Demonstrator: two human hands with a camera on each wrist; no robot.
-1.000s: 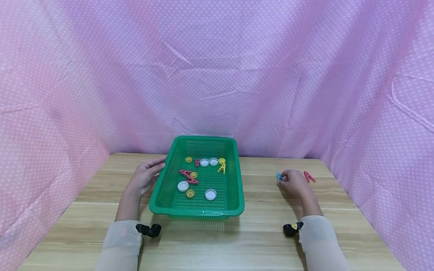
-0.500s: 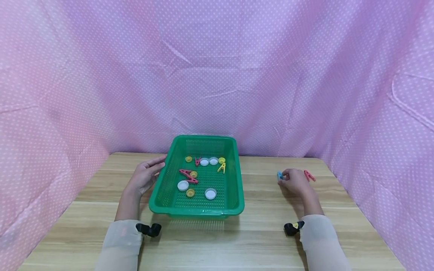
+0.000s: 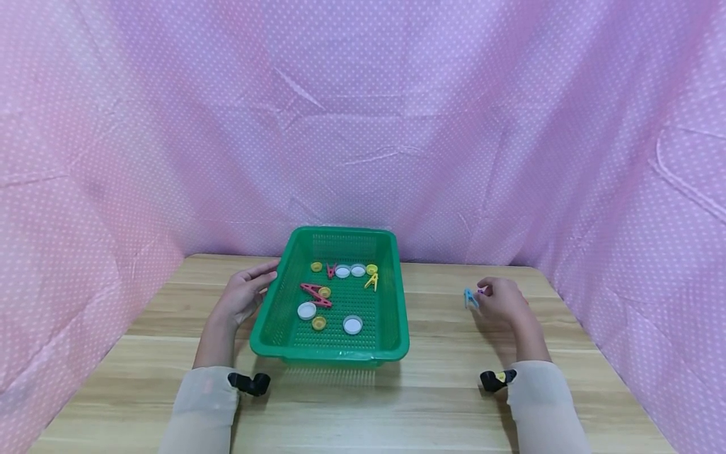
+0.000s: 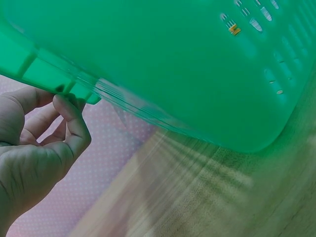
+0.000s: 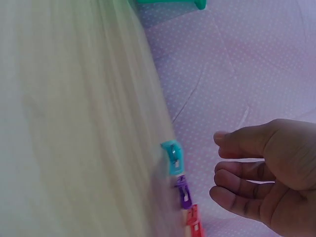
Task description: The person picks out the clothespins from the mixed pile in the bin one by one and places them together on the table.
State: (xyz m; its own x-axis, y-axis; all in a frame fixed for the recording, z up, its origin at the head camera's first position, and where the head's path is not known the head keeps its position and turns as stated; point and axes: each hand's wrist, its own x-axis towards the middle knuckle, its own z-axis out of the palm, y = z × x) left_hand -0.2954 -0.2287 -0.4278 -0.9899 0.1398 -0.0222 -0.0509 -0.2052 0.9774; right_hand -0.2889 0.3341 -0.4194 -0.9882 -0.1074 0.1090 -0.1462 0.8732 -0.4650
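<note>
My left hand (image 3: 241, 299) grips the left rim of a green plastic basket (image 3: 329, 354). In the left wrist view, its thumb and fingers pinch that rim (image 4: 49, 84). Inside the basket lie several white and yellow bottle caps, some pink clothespins and a yellow clothespin (image 3: 371, 282). My right hand (image 3: 501, 304) hovers over the table at the right, fingers loosely bent and holding nothing. Just left of it stands a blue clothespin (image 3: 470, 298). The right wrist view shows a purple clothespin (image 5: 183, 191) and a red clothespin (image 5: 194, 220) in line with it; the hand mostly hides these from the head.
The wooden table (image 3: 431, 391) carries the basket at its middle left. Pink dotted cloth (image 3: 363, 126) hangs behind the table and along both sides. Each sleeve bears a black wrist camera.
My right hand has let go of the blue clothespin, which stays on the table, and has drawn up and to the right. The purple clothespin has come into view. My left hand keeps still.
</note>
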